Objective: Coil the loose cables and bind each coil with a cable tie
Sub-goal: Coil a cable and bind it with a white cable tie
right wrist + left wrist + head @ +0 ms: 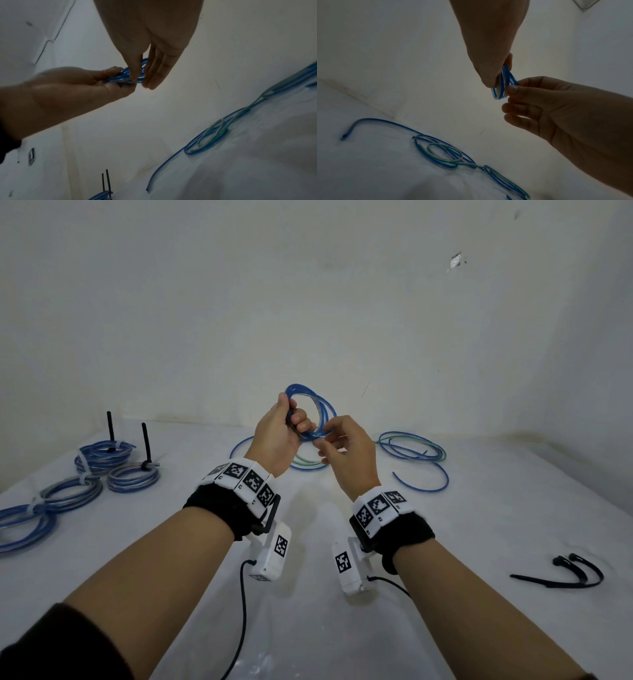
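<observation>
I hold a small coil of blue cable [317, 409] up in front of the wall. My left hand [294, 421] grips the coil's left side in curled fingers. My right hand [323, 440] pinches its lower strands between thumb and fingers. The left wrist view has the coil [500, 86] coming out of my left hand [500, 71], with the right hand [513, 86] at its edge. In the right wrist view my right hand [142, 81] closes on the coil [123, 77]. Loose blue and green cables [411, 450] lie on the table behind. Black cable ties [575, 575] lie at the right.
Several bound blue coils [102, 455] lie at the left of the white table [308, 628], two with black tie tails sticking up. More loose cable [305, 465] lies under my hands. The wall stands close behind.
</observation>
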Demonstrator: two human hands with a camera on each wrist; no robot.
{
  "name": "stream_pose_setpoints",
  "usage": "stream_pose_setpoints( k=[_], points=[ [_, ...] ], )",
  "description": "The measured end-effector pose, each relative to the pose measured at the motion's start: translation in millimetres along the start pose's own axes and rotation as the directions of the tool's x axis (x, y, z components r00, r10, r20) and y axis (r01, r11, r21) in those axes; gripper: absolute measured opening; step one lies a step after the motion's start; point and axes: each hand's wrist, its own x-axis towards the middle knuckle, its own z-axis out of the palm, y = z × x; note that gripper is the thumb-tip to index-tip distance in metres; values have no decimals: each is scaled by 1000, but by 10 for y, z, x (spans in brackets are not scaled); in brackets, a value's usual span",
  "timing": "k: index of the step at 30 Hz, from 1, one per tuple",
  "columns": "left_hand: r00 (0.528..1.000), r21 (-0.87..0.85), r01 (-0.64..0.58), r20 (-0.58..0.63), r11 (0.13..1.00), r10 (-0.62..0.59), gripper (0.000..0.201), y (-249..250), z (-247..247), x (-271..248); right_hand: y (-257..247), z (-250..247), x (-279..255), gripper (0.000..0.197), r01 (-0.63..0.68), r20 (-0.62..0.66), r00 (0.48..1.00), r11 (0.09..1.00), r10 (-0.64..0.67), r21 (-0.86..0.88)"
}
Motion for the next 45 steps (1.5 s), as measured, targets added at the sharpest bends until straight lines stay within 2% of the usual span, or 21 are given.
stream_pose_setpoints(
  k=[2,6,11,14,20,23,26,27,29,31,32,35,37,39,43,45],
  points=[
    [999,-58,32,4,998,-32,35,22,3,3,20,0,-3,16,100,-16,995,985,-103,-137],
    [998,-106,65,35,992,-61,31,56,-13,-6,56,-10,4,19,263,7,963,926,-271,-271],
    [998,-64,35,46,997,-32,31,36,-7,-53,41,44,26,9,369,81,927,859,-365,-356],
    [998,40,-24,66,999,21,29,36,-6,-82,39,53,49,7,316,81,949,914,-305,-256],
    [988,330,-125,132,936,85,25,-43,-36,-73,-31,76,34,5,89,-27,996,996,-90,-27],
    [989,503,-144,105,852,105,26,-106,-82,-64,-40,66,28,8,53,-59,997,997,-56,-47],
    [987,623,-163,103,765,126,29,-135,-73,-112,-46,74,17,7,56,-24,998,990,-60,-127],
    [987,639,-159,99,752,125,30,-137,-66,-122,-55,78,13,9,67,-26,997,989,-71,-131],
    [989,650,-147,111,746,98,36,-128,-56,-131,-70,65,7,28,114,-31,992,986,-119,-123],
    [993,673,-112,112,732,48,41,-120,-51,-128,-83,17,27,51,136,33,991,980,-133,-145],
    [994,687,-93,106,721,27,41,-113,-44,-131,-91,-13,47,55,134,77,990,974,-122,-182],
    [995,689,-51,98,723,-23,37,-114,-35,-117,-103,-98,89,36,124,140,986,960,-90,-252],
    [993,691,-39,109,722,-50,37,-118,-33,-114,-116,-132,88,25,63,165,985,993,-46,-98],
    [992,691,-25,110,722,-70,33,-127,-26,-120,-102,-152,79,23,21,164,986,1000,-18,-14],
    [994,656,14,73,755,-81,8,-135,3,-134,-37,-160,74,21,-64,117,991,997,59,37],
    [995,659,7,73,753,-73,9,-136,-7,-119,-25,-164,71,20,-123,108,988,989,113,87]
  ],
)
